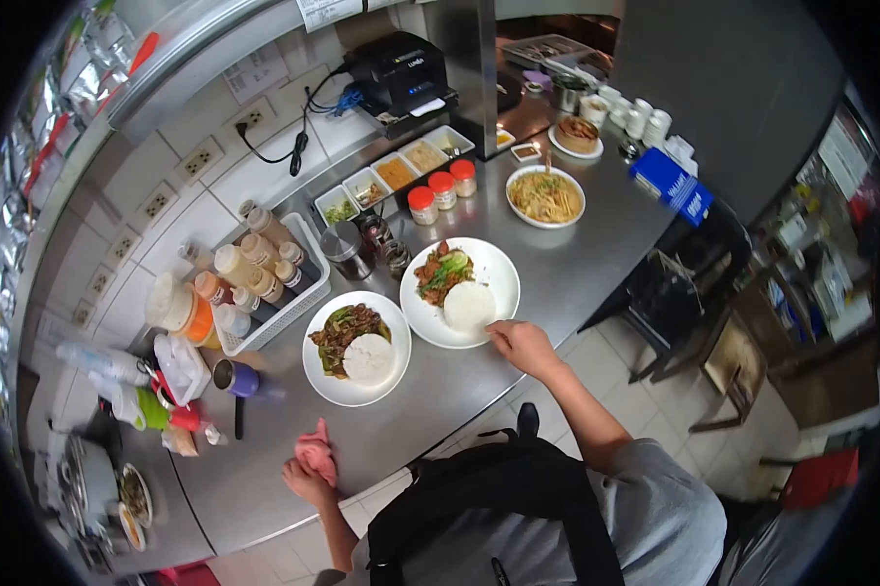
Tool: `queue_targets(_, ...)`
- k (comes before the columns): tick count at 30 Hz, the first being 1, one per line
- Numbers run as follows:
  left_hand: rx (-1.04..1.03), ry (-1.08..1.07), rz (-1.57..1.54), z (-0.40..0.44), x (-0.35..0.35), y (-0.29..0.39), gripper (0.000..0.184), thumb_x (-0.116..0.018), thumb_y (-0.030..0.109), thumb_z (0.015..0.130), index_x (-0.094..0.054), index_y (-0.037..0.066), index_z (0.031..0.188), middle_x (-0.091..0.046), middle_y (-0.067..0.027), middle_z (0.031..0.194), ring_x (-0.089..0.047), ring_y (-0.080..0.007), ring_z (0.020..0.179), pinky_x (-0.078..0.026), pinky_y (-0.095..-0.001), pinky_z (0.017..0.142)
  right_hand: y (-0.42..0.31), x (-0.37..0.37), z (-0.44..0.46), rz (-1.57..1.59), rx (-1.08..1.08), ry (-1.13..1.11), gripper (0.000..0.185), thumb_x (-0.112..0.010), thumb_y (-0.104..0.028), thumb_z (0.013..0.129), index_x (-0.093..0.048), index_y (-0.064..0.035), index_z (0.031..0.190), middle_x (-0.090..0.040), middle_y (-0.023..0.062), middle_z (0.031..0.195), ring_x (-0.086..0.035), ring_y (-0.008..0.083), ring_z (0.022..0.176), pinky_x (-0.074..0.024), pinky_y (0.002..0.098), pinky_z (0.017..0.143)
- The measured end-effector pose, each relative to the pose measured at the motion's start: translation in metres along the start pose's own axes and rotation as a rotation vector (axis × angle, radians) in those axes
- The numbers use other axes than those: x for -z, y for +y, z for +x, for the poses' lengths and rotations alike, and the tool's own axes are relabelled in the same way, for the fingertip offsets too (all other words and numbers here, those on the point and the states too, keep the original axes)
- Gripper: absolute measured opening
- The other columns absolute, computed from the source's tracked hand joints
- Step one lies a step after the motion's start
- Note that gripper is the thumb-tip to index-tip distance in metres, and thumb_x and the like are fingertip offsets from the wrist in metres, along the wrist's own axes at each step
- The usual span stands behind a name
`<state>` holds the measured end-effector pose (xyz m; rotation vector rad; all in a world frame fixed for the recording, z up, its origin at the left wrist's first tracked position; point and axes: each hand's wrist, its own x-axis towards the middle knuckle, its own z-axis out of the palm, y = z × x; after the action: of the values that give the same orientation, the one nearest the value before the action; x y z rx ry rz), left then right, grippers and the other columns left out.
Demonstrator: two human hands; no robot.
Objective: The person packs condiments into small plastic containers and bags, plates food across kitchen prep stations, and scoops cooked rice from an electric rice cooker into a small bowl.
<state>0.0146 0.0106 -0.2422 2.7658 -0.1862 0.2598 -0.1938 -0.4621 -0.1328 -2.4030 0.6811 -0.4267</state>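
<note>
My left hand [306, 482] is closed on a pink cloth [317, 451] lying on the steel counter near its front edge. At the right, my right hand [520, 346] has its fingers closed at the rim of a white plate [500, 283]. That plate carries a round mound of rice [469, 307] beside glazed meat pieces with green vegetables [445, 272]. Just left of it, a second white plate [357, 395] holds another rice mound [369, 359] and dark meat with greens [346, 335].
Squeeze bottles fill a white basket [315, 295] along the wall. Behind the plates stand red-lidded shakers [442, 190], topping trays [395, 174] and a metal canister [346, 250]. A noodle bowl [545, 196] sits farther right, a purple cup [236, 378] left. A chair [733, 366] stands beyond the counter.
</note>
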Motion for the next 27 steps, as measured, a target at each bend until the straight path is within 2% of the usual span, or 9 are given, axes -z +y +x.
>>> queue_targets(4,0.177,0.104,0.092,-0.008,-0.009,0.032,0.046,-0.037,0.039,0.102,-0.057,0.004,0.124,-0.052,-0.0173,0.133,-0.045,-0.0369,0.125,-0.032,-0.0485,0.104,0.032,0.033,0.025,0.113,0.123,0.019,0.021,-0.057,-0.019,0.089,-0.07,-0.007,0.1,-0.07,0.0147,0.096,-0.066,0.0354,0.084,-0.0529,0.0429,0.075)
queue_targets(6,0.177,0.335,0.158,-0.021,-0.01,0.058,0.054,-0.03,0.044,0.103,-0.047,0.005,0.137,-0.042,-0.0176,0.144,-0.035,-0.0359,0.135,-0.023,-0.0499,0.111,0.048,0.047,0.032,0.161,0.154,0.013,0.021,-0.057,-0.019,0.089,-0.07,-0.0069,0.1,-0.07,0.0147,0.097,-0.066,0.0354,0.084,-0.0528,0.0426,0.075)
queue_targets(7,0.186,0.295,0.059,-0.031,0.003,0.077,0.055,-0.032,0.041,0.103,-0.037,0.006,0.144,-0.032,-0.0177,0.151,-0.028,-0.035,0.14,-0.019,-0.0484,0.115,0.058,0.054,0.033,0.172,0.143,0.004,0.021,-0.057,-0.018,0.089,-0.07,-0.0067,0.1,-0.07,0.015,0.097,-0.066,0.0353,0.084,-0.0527,0.0426,0.076)
queue_targets(8,0.201,0.307,0.063,-0.042,0.01,0.094,0.055,-0.032,0.041,0.103,-0.037,0.006,0.144,-0.032,-0.0177,0.151,-0.028,-0.035,0.14,-0.019,-0.0484,0.115,0.068,0.061,0.034,0.18,0.133,-0.005,0.02,-0.057,-0.018,0.089,-0.07,-0.0065,0.101,-0.07,0.0153,0.096,-0.066,0.0352,0.085,-0.0526,0.0425,0.076)
queue_targets(10,-0.028,0.451,-0.098,-0.062,0.019,0.126,0.051,-0.037,0.035,0.103,-0.039,0.004,0.143,-0.031,-0.0187,0.151,-0.03,-0.0351,0.139,-0.022,-0.0472,0.114,0.084,0.071,0.034,0.163,0.143,-0.063,0.02,-0.057,-0.018,0.089,-0.07,-0.0063,0.1,-0.069,0.0153,0.096,-0.066,0.0349,0.085,-0.0525,0.0424,0.076)
queue_targets(15,-0.077,0.448,-0.251,-0.081,0.022,0.182,0.044,-0.043,0.017,0.098,-0.042,-0.001,0.139,-0.042,-0.0191,0.142,-0.034,-0.0363,0.135,-0.028,-0.0463,0.111,0.106,0.093,0.055,0.072,0.215,-0.219,0.019,-0.057,-0.017,0.09,-0.07,-0.0061,0.099,-0.069,0.0154,0.096,-0.066,0.0349,0.085,-0.0526,0.0429,0.075)
queue_targets(20,-0.199,0.364,-0.28,-0.038,0.023,0.227,0.043,-0.048,0.012,0.095,-0.044,0.001,0.137,-0.041,-0.0192,0.142,-0.038,-0.036,0.132,-0.03,-0.0452,0.11,0.099,0.087,0.071,0.081,0.185,-0.01,0.018,-0.057,-0.017,0.09,-0.07,-0.0067,0.098,-0.069,0.0162,0.095,-0.066,0.0362,0.083,-0.0526,0.0441,0.074)
queue_targets(22,-0.252,0.382,-0.318,-0.017,0.026,0.252,0.039,-0.054,0.01,0.093,-0.049,0.002,0.13,-0.044,-0.0194,0.139,-0.042,-0.0367,0.128,-0.033,-0.0445,0.106,0.09,0.078,0.067,0.09,0.198,-0.03,0.018,-0.057,-0.017,0.09,-0.07,-0.0063,0.098,-0.069,0.0162,0.095,-0.066,0.0361,0.082,-0.0528,0.0437,0.073)
queue_targets(27,-0.276,0.521,-0.398,0.018,0.027,0.264,0.014,-0.068,0.012,0.086,-0.06,0.001,0.09,-0.054,-0.0177,0.13,-0.053,-0.0351,0.115,-0.04,-0.0443,0.097,0.081,0.061,0.063,0.086,0.316,-0.259,0.019,-0.058,-0.017,0.09,-0.07,-0.0048,0.099,-0.069,0.0169,0.095,-0.066,0.0357,0.08,-0.0531,0.0422,0.072)
